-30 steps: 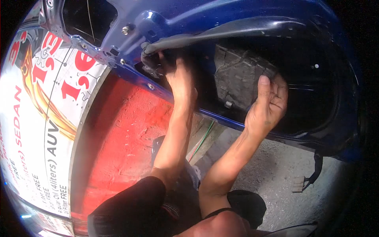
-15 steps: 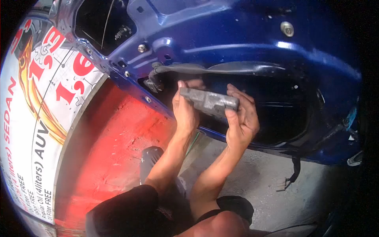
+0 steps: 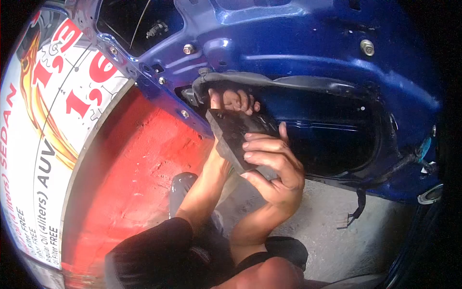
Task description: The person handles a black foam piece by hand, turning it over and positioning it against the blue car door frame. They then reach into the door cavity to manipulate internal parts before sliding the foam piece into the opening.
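A dark metal block [image 3: 236, 132], flat-faced with rough grey edges, is tilted in front of the opening in a blue car door panel [image 3: 284, 36]. My right hand [image 3: 279, 166] grips its right side, fingers across the broad face and thumb at the lower edge. Behind the block is my left hand [image 3: 236, 101], closed around its far side with curled fingers and an upright thumb showing above the upper edge. The block hides the left palm.
Black rubber trim [image 3: 288, 82] hangs along the opening's top. Bolts [image 3: 367, 47] stick out of the panel. A cable with a connector [image 3: 357, 212] dangles below it. At left are a printed banner [image 3: 43, 144] and a red surface [image 3: 125, 168]; grey floor [image 3: 327, 231] lies beneath.
The block has turned from edge-on to showing its broad dark face. My right hand has shifted down and left, its fingers now over that face. My left hand has gone behind the block.
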The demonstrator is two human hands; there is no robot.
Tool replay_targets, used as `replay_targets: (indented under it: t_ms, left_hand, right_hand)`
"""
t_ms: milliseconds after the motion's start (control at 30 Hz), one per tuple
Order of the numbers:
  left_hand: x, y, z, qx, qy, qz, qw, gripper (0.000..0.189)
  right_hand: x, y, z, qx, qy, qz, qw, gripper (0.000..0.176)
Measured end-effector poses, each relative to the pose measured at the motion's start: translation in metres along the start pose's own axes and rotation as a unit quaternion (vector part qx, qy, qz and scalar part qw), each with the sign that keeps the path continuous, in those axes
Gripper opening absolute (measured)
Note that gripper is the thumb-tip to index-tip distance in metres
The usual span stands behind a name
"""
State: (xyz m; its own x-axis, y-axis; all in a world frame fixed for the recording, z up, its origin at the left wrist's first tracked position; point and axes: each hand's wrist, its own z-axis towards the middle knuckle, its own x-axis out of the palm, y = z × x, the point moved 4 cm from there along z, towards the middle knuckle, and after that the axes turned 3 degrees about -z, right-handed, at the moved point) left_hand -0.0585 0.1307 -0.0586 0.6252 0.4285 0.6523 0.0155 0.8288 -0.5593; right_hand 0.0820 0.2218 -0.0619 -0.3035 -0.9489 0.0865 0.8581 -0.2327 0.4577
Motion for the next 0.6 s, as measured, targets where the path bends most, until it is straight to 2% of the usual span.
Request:
replay_targets:
  t_ms: [33, 333, 367, 433, 467, 533, 567, 600]
  left_hand:
    - [-0.007, 0.001, 0.002, 0.004, 0.071, -0.022, 0.997, 0.06]
    - [-0.015, 0.003, 0.006, -0.027, 0.066, -0.056, 0.996, 0.052]
    - [-0.017, 0.003, 0.004, -0.008, 0.015, -0.045, 0.999, 0.051]
    - [-0.012, 0.002, -0.003, 0.027, -0.089, -0.021, 0.995, 0.051]
    - [-0.031, -0.001, -0.006, 0.035, -0.086, 0.018, 0.995, 0.045]
    - [-0.018, -0.004, -0.016, -0.016, -0.052, -0.032, 0.998, 0.041]
    - [-0.013, -0.001, -0.018, -0.02, -0.014, 0.017, 1.0, 0.037]
    - [-0.015, 0.0, -0.019, -0.004, -0.026, 0.091, 0.995, 0.036]
  right_hand:
    - [0.002, 0.002, 0.001, 0.003, 0.0, -0.003, 1.0, 0.034]
    - [0.004, 0.004, 0.004, -0.003, -0.016, -0.043, 0.999, 0.038]
    - [0.005, 0.004, 0.005, -0.001, -0.023, -0.048, 0.999, 0.039]
    - [0.002, -0.003, 0.002, 0.01, -0.084, -0.062, 0.994, 0.038]
    - [0.001, -0.008, 0.001, 0.015, -0.116, -0.07, 0.991, 0.037]
    - [-0.007, -0.027, -0.007, 0.084, -0.219, -0.098, 0.967, 0.032]
    - [-0.007, -0.039, -0.014, 0.13, -0.277, -0.018, 0.952, 0.03]
    - [-0.007, -0.052, -0.02, 0.171, -0.332, 0.063, 0.926, 0.027]
